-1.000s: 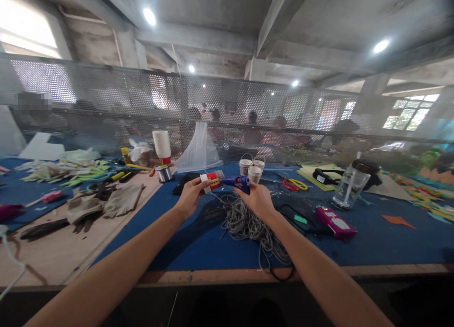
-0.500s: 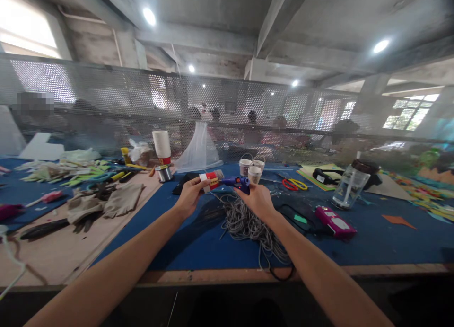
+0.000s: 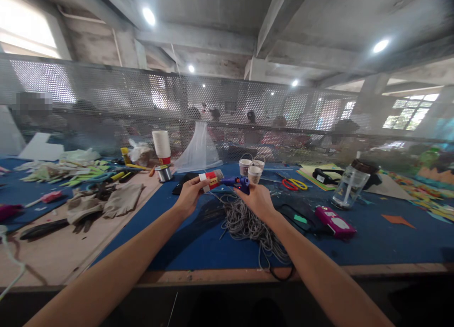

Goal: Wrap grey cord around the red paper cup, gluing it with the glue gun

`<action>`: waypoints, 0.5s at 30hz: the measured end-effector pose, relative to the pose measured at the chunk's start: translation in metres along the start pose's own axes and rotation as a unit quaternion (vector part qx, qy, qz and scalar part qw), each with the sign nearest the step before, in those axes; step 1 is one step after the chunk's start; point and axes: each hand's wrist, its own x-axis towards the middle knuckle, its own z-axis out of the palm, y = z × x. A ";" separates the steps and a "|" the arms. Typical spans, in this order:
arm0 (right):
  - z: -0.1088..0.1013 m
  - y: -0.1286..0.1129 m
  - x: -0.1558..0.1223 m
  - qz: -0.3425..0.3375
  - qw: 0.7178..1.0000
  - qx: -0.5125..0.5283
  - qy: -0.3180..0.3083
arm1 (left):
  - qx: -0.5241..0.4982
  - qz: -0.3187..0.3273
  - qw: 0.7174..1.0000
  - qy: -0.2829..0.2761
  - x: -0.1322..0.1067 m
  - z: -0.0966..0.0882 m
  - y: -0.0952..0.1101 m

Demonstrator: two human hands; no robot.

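In my left hand (image 3: 189,194) is a red-and-white paper cup (image 3: 210,179), lying on its side with a greyish band around the end that faces right. My right hand (image 3: 260,200) grips a blue hot glue gun (image 3: 234,181), whose nozzle points left at the grey end of the cup. Whether the nozzle touches the cup, I cannot tell. Below both hands a tangled heap of grey cord (image 3: 244,218) lies on the blue mat (image 3: 170,251). Just behind the glue gun stand three small pale buckets (image 3: 254,174) with thin loop handles.
A stack of paper cups (image 3: 161,145) and a wire spool (image 3: 164,173) stand at left, near work gloves (image 3: 122,200). To the right are scissors (image 3: 294,184), a clear bottle (image 3: 349,185) and a magenta box (image 3: 335,221). A perforated metal screen (image 3: 227,95) spans the back.
Almost nothing differs. Both hands keep the cup and the glue gun in nearly the same place.
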 end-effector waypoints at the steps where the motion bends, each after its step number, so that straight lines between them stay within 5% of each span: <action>1: 0.000 0.000 0.000 0.001 1.000 0.000 -0.001 | -0.001 0.000 1.000 0.002 0.000 0.000 0.000; 15: 0.000 0.000 0.000 -0.002 1.000 -0.002 -0.003 | -0.003 -0.002 1.000 0.007 -0.001 0.002 0.003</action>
